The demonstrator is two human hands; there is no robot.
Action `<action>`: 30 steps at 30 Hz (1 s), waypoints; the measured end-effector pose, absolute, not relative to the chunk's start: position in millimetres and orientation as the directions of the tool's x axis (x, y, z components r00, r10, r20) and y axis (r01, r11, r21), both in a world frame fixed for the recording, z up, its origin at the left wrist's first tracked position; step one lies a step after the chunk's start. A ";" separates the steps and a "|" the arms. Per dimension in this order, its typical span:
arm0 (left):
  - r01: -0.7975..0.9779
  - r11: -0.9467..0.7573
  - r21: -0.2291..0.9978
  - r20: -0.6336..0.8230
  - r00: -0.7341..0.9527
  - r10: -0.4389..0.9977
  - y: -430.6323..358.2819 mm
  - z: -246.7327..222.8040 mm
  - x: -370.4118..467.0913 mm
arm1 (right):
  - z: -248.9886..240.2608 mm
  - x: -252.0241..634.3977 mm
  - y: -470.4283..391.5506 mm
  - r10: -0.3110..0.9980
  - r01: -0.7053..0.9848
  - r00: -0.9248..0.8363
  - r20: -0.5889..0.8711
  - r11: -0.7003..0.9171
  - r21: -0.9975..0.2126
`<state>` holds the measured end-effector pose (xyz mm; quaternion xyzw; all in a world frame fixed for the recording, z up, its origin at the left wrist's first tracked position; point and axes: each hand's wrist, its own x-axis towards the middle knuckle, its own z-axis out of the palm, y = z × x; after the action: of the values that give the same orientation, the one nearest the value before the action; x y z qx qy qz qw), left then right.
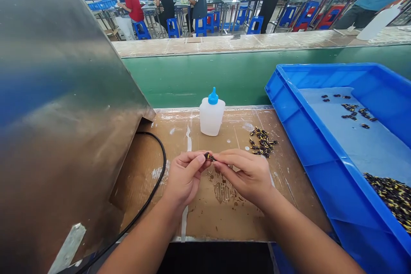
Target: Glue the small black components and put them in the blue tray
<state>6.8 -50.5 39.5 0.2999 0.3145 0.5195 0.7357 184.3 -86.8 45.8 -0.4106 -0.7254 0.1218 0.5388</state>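
Over the middle of the cardboard-covered table (pixel 250 218), my left hand (pixel 186 176) pinches a small black and yellow part (pixel 207 155) between thumb and fingers. The fingertips of my right hand (pixel 245 173) are closed on the other end of that part, close to the left fingertips. Behind my hands stands an upright white squeeze bottle (pixel 212 116) with a blue pointed cap. A loose pile of similar black and yellow parts (pixel 262 142) lies to the right of the bottle.
A large blue bin (pixel 316 137) on the right holds many similar parts (pixel 391 199). At left are a metal housing (pixel 64 107) and a black cable (pixel 164 158). A green barrier (pixel 199 77) runs behind the table. Several people are in the background.
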 end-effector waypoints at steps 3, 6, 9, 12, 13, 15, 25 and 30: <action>-0.560 0.256 0.788 -0.133 0.251 0.959 -51.1 39.9 6.5 | 46.8 184.2 -86.6 0.716 0.471 -0.086 0.693 0.642 -0.605; -0.522 0.207 0.828 -0.098 0.228 0.969 -51.9 39.7 6.4 | 47.6 183.5 -86.7 0.712 0.477 -0.080 0.698 0.642 -0.600; -0.497 0.197 0.845 -0.095 0.224 0.970 -52.5 39.2 6.8 | 47.0 182.9 -86.9 0.718 0.444 -0.056 0.693 0.640 -0.627; -0.507 0.204 0.837 -0.094 0.234 0.968 -52.9 39.4 7.9 | 45.6 182.9 -87.0 0.724 0.408 -0.043 0.688 0.642 -0.649; -0.513 0.199 0.835 -0.087 0.234 0.968 -53.0 39.7 8.3 | 45.3 182.9 -87.1 0.723 0.405 -0.041 0.690 0.643 -0.650; -0.517 0.185 0.836 -0.070 0.233 0.970 -53.2 40.0 8.9 | 45.1 182.9 -87.0 0.716 0.409 -0.038 0.697 0.647 -0.643; -0.291 -0.053 0.955 0.094 0.132 0.987 -56.5 30.8 4.4 | 43.5 178.8 -87.9 0.657 0.555 -0.074 0.750 0.652 -0.517; -0.203 -0.154 0.967 0.176 0.094 0.980 -57.6 34.6 4.7 | 41.9 180.1 -87.1 0.644 0.553 -0.076 0.761 0.663 -0.505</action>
<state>4.7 -57.6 34.6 0.5155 0.3768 0.5578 0.5302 180.1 -87.1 41.9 -0.4085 -0.7323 0.0420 0.5432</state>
